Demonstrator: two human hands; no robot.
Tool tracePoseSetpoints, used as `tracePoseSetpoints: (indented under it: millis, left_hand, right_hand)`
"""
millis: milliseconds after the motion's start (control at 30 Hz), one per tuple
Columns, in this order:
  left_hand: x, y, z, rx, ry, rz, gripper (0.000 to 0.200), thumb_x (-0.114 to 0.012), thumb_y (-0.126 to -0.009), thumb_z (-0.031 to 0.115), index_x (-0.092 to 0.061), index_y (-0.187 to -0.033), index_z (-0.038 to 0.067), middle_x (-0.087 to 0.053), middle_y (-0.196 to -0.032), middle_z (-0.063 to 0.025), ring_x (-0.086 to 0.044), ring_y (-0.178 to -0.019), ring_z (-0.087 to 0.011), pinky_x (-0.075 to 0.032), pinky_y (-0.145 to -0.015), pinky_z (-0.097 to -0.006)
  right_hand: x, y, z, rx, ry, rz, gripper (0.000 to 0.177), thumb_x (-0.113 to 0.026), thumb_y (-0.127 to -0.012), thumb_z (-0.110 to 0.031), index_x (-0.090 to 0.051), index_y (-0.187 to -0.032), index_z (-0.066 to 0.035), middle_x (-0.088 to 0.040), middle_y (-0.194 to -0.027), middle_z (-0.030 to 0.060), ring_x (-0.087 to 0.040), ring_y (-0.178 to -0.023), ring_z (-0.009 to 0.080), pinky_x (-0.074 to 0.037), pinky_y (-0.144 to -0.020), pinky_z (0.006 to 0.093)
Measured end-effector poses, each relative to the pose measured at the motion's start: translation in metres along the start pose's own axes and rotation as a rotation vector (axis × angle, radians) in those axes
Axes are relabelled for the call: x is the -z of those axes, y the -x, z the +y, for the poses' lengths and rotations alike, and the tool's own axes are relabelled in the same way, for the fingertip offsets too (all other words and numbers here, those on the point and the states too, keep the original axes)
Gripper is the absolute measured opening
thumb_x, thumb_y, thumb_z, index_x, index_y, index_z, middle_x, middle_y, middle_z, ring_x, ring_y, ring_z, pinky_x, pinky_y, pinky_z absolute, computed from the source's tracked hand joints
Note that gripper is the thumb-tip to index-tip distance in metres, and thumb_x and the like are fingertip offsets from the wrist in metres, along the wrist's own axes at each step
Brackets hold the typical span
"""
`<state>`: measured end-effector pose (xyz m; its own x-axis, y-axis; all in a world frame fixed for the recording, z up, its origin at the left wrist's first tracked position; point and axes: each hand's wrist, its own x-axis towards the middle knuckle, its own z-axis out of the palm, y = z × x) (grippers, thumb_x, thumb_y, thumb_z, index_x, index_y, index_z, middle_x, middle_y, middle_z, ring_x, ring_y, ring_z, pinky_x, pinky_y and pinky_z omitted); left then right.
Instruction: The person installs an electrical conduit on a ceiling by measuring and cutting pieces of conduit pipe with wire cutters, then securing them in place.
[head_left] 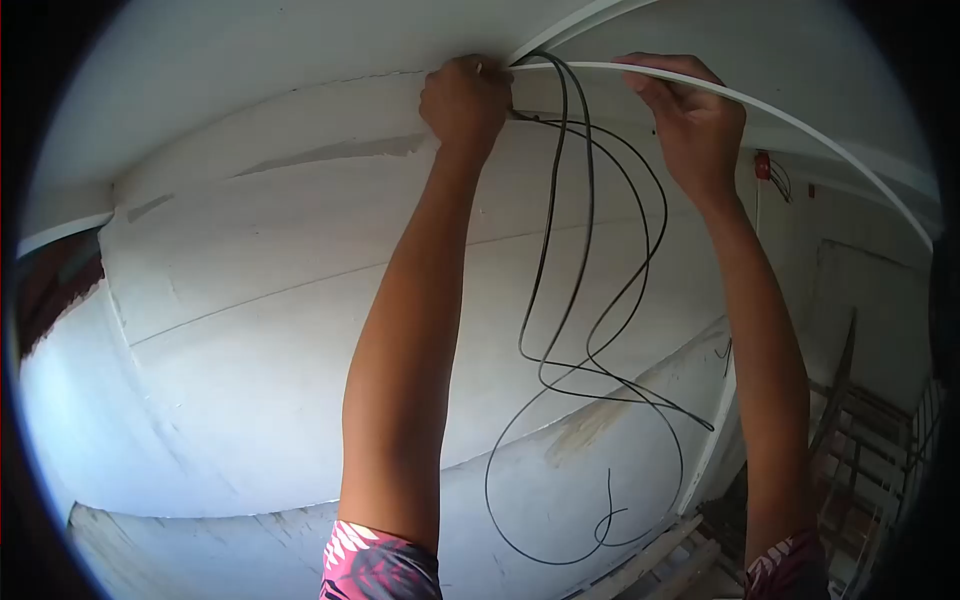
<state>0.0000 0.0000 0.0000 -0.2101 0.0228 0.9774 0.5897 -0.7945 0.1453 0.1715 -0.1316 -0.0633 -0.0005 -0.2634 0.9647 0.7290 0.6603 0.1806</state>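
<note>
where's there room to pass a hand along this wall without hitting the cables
Free: bare wall left of the left hand. Crowded: between left hand and right hand, where black cables loop down from the white strip.

white wall (250,300), trunking strip (600,66), black wires (588,180)

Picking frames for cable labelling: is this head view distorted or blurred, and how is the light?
Head view: heavy fisheye, dark corners, joints in the wall and the white strip bowing into curves. Head view: soft, even light, no glare or hard shadows. Head view: focus sharp enough that the black cables read clearly between left hand and right hand.
</note>
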Motion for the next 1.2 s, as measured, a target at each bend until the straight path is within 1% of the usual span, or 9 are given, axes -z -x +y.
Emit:
tracePoseSetpoints:
  millis: [167,467,567,767,800,933,1000,1067,1200]
  left_hand:
    - [-0.002,-0.003,-0.009,-0.020,-0.016,0.065,0.020,-0.079,-0.072,0.027,-0.078,-0.088,0.014,-0.073,-0.079,-0.0092,-0.070,-0.077,-0.0310,-0.054,-0.070,-0.0408]
    - [-0.001,0.007,-0.006,-0.095,0.025,0.087,0.022,-0.079,-0.075,0.031,-0.077,-0.090,0.014,-0.073,-0.080,-0.0099,-0.070,-0.075,-0.0314,-0.053,-0.069,-0.0413]
    - [-0.002,0.008,-0.006,-0.099,0.004,0.081,0.021,-0.078,-0.075,0.031,-0.076,-0.087,0.013,-0.071,-0.075,-0.0098,-0.069,-0.072,-0.0313,-0.053,-0.067,-0.0413]
    - [-0.010,0.003,-0.012,-0.153,-0.006,0.113,0.019,-0.076,-0.078,0.030,-0.076,-0.082,0.011,-0.069,-0.066,-0.0099,-0.068,-0.065,-0.0322,-0.052,-0.064,-0.0412]
    - [-0.009,0.004,-0.011,-0.155,-0.003,0.115,0.019,-0.076,-0.078,0.030,-0.076,-0.082,0.011,-0.069,-0.066,-0.0099,-0.068,-0.065,-0.0322,-0.052,-0.064,-0.0412]
    - [-0.010,0.008,-0.015,-0.246,-0.020,0.152,0.018,-0.074,-0.081,0.030,-0.076,-0.082,0.012,-0.069,-0.071,-0.0097,-0.067,-0.064,-0.0322,-0.051,-0.061,-0.0416]
    - [-0.013,0.009,-0.018,-0.290,-0.024,0.171,0.018,-0.074,-0.081,0.030,-0.076,-0.083,0.012,-0.069,-0.072,-0.0094,-0.066,-0.064,-0.0323,-0.051,-0.060,-0.0419]
    - [-0.015,0.008,-0.019,-0.332,-0.005,0.202,0.017,-0.073,-0.082,0.030,-0.075,-0.082,0.013,-0.070,-0.076,-0.0088,-0.066,-0.065,-0.0331,-0.050,-0.058,-0.0433]
    - [-0.015,0.009,-0.014,-0.294,-0.055,0.211,0.016,-0.072,-0.081,0.028,-0.074,-0.083,0.012,-0.070,-0.079,-0.0086,-0.067,-0.067,-0.0336,-0.050,-0.058,-0.0443]
  right_hand:
    - [-0.011,-0.020,0.008,0.244,-0.001,-0.018,0.010,-0.070,-0.091,-0.010,-0.073,-0.099,-0.005,-0.074,-0.091,0.0032,-0.067,-0.076,0.0069,-0.051,-0.062,0.0205]
    - [-0.004,-0.012,0.009,0.343,-0.027,0.001,0.010,-0.070,-0.092,-0.012,-0.072,-0.097,-0.004,-0.073,-0.090,0.0035,-0.067,-0.076,0.0081,-0.052,-0.065,0.0216]
    - [-0.014,-0.015,0.012,0.285,-0.147,0.012,0.010,-0.071,-0.091,-0.012,-0.071,-0.095,-0.003,-0.073,-0.087,0.0039,-0.067,-0.076,0.0089,-0.052,-0.066,0.0219]
    - [-0.052,-0.019,0.034,0.242,-0.094,0.014,0.010,-0.073,-0.088,-0.010,-0.071,-0.094,-0.002,-0.073,-0.085,0.0063,-0.069,-0.075,0.0110,-0.054,-0.067,0.0252]
    - [-0.055,-0.016,0.030,0.251,-0.023,0.056,0.011,-0.074,-0.086,-0.009,-0.071,-0.093,-0.002,-0.073,-0.080,0.0071,-0.071,-0.073,0.0131,-0.053,-0.065,0.0256]
    - [-0.066,-0.018,0.027,0.173,0.031,0.144,0.012,-0.075,-0.085,-0.009,-0.071,-0.093,-0.002,-0.073,-0.076,0.0078,-0.072,-0.070,0.0159,-0.053,-0.063,0.0260]
    - [-0.067,-0.019,0.026,0.189,0.196,0.205,0.013,-0.076,-0.083,-0.010,-0.071,-0.092,-0.002,-0.073,-0.074,0.0085,-0.071,-0.067,0.0168,-0.052,-0.063,0.0268]
    - [-0.068,-0.021,0.025,0.180,0.142,0.197,0.014,-0.077,-0.083,-0.011,-0.070,-0.091,-0.001,-0.073,-0.076,0.0086,-0.071,-0.068,0.0168,-0.052,-0.062,0.0277]
    - [-0.082,-0.021,0.035,0.145,-0.053,0.215,0.021,-0.079,-0.082,-0.017,-0.070,-0.091,0.000,-0.073,-0.074,0.0080,-0.072,-0.072,0.0171,-0.053,-0.062,0.0287]
